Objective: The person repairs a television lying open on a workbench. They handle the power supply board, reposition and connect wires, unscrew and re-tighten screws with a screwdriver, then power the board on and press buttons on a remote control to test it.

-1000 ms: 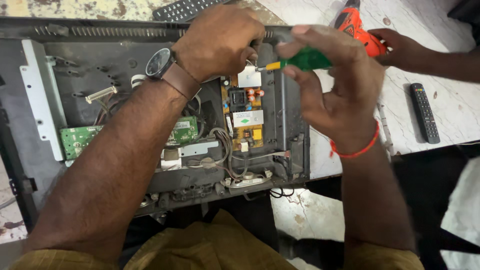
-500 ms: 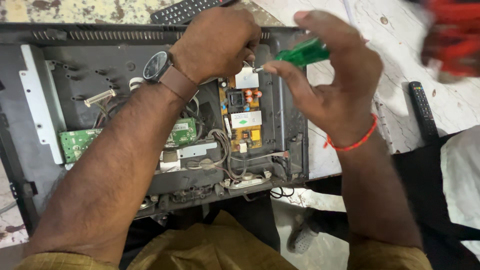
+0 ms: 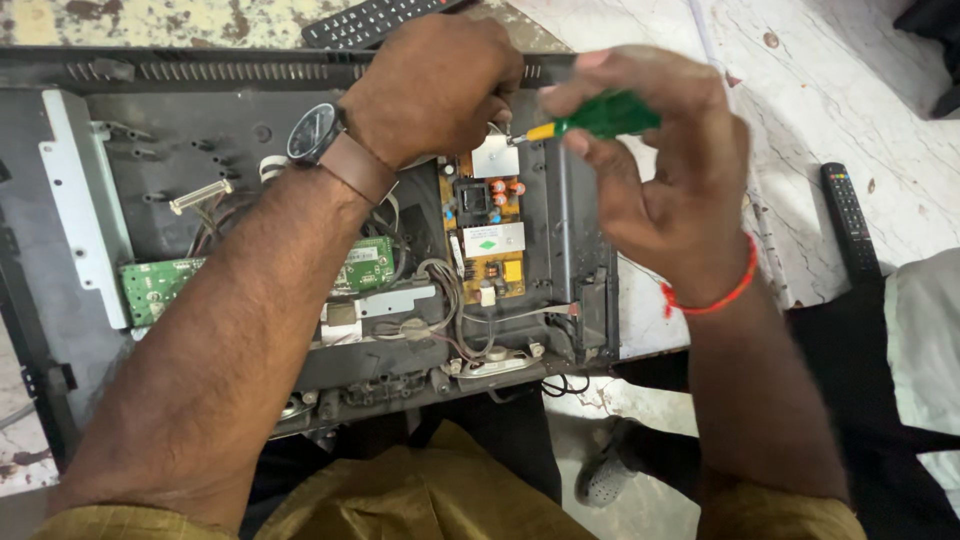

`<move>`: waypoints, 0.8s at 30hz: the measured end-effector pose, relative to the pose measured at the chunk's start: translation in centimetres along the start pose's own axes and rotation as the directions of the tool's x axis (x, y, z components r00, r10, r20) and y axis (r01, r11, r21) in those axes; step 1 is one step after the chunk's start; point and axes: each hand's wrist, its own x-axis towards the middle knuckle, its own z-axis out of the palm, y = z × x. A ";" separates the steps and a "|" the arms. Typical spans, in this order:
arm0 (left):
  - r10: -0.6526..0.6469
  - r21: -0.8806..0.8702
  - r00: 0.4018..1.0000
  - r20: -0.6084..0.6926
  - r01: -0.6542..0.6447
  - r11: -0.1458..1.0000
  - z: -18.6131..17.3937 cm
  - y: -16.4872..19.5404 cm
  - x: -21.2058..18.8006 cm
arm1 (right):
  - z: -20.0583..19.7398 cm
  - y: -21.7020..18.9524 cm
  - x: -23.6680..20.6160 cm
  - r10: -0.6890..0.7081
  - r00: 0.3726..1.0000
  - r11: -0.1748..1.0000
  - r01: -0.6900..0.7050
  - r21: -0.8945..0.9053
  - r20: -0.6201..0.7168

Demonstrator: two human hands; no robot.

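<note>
Right hand (image 3: 670, 190) pinches a green-handled screwdriver with a yellow collar (image 3: 590, 118), tip pointing left toward the left hand (image 3: 435, 85), which is curled shut, knuckles up, over the top edge of the open grey television back shell (image 3: 160, 150). Inside that shell, just below both hands, sit a yellow power board (image 3: 487, 240), a green circuit board (image 3: 150, 285) and loose wires. Right of the right hand, a black remote (image 3: 850, 220) lies on the marble tabletop (image 3: 800, 100).

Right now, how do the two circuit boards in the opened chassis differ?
The yellow board is tan-yellow, stands lengthwise away from the wearer, and lies in full view under the green screwdriver in the right hand. The green board is green, runs sideways, and the left forearm covers its middle. Both lie flat in the chassis with wires attached.
</note>
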 end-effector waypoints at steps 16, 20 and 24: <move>-0.004 -0.039 1.000 -0.030 0.002 0.999 -0.2 0.1 -0.1 | 0.1 -0.7 -0.1 0.005 1.000 0.973 -0.007 -0.229 -0.010; -0.019 -0.009 1.000 0.005 0.019 1.000 -0.1 -0.1 0.0 | 0.5 -0.7 -0.2 0.004 1.000 1.000 -0.005 0.020 0.020; -0.035 -0.017 0.999 0.014 0.035 0.999 0.0 0.0 -0.2 | 1.0 -0.4 0.2 -0.049 0.996 0.989 0.039 -0.142 -0.070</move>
